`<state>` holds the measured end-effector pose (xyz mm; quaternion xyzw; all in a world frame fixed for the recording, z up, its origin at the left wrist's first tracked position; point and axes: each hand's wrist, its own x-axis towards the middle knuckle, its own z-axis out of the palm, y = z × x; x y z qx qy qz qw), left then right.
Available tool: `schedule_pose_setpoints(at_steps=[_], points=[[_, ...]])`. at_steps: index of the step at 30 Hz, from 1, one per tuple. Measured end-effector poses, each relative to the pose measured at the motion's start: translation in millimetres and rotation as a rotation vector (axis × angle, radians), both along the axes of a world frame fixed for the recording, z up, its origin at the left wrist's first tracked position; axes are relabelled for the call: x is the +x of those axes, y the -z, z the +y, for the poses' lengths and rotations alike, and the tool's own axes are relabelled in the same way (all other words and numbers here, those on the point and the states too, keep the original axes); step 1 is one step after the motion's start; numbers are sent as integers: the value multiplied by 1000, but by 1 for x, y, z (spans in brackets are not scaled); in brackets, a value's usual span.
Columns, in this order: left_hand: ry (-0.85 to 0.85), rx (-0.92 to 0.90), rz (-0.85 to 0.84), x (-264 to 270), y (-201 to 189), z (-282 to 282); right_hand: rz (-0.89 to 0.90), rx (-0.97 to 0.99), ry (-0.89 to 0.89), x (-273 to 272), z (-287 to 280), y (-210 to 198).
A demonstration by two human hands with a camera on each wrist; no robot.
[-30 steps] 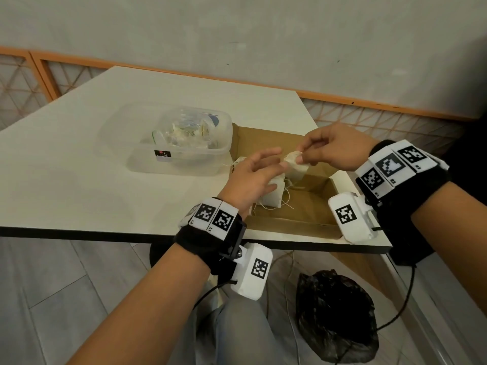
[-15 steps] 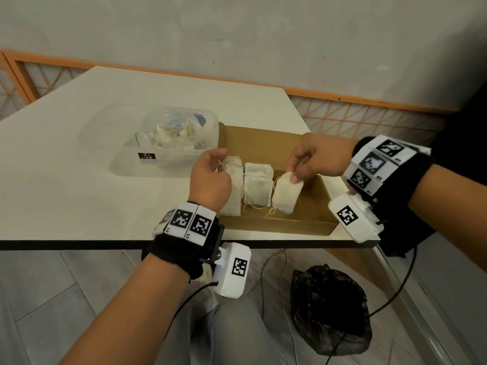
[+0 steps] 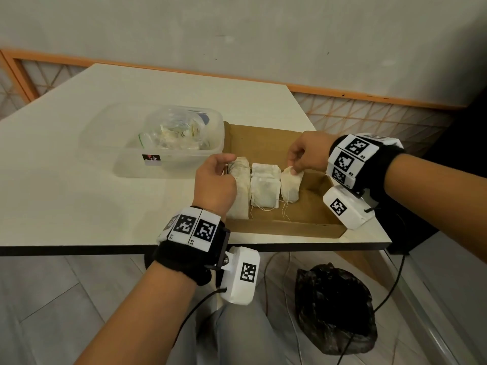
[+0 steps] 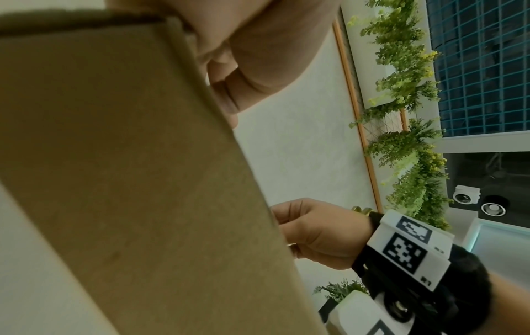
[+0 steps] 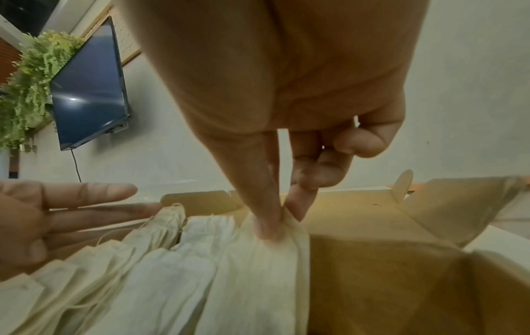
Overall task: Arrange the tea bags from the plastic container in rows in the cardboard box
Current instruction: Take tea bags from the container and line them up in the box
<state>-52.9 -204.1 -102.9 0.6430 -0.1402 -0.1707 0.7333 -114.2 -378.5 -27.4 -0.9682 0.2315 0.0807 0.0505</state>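
An open cardboard box [image 3: 313, 209] lies on the table's near right corner. Inside it, pale tea bags stand in a row: a left stack [image 3: 241, 185], a middle stack [image 3: 264, 185] and a right tea bag [image 3: 290, 187]. My right hand [image 3: 295, 167] pinches the top of that right tea bag [image 5: 266, 260] between thumb and forefinger. At the box's left wall, beside the left stack, my left hand [image 3: 224, 164] keeps its fingers [image 5: 94, 204] straight and holds nothing. The clear plastic container [image 3: 168, 154], left of the box, holds more tea bags.
The box's right half [image 5: 387, 272] is bare cardboard. The white table [image 3: 79, 193] ends in a dark front edge [image 3: 105, 250] just below the box. A black plastic bag [image 3: 334, 309] and cables lie on the floor underneath.
The right hand has brought its tea bag down into the box, beside the middle stack. The left hand drew back from the bags to the box's left wall.
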Motion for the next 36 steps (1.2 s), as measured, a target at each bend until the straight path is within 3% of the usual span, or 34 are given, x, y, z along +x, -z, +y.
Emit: schedule_pose_setpoints(at_steps=[4,9,15,18,26,36], points=[[10,-1,3,1,1,1,4,-5,28,-1,0,1],[4,-5,11,2,3,1,-120,-22,46,-12,1,-2],[-1,-11,25,3,5,0,124,69,114,-27,2,13],[0,-13,25,2,4,0,159,145,122,-28,6,18],[-7,-29,48,2,3,0,279,115,113,-20,16,19],[-18,-23,59,3,3,-1,301,84,194,-13,17,23]])
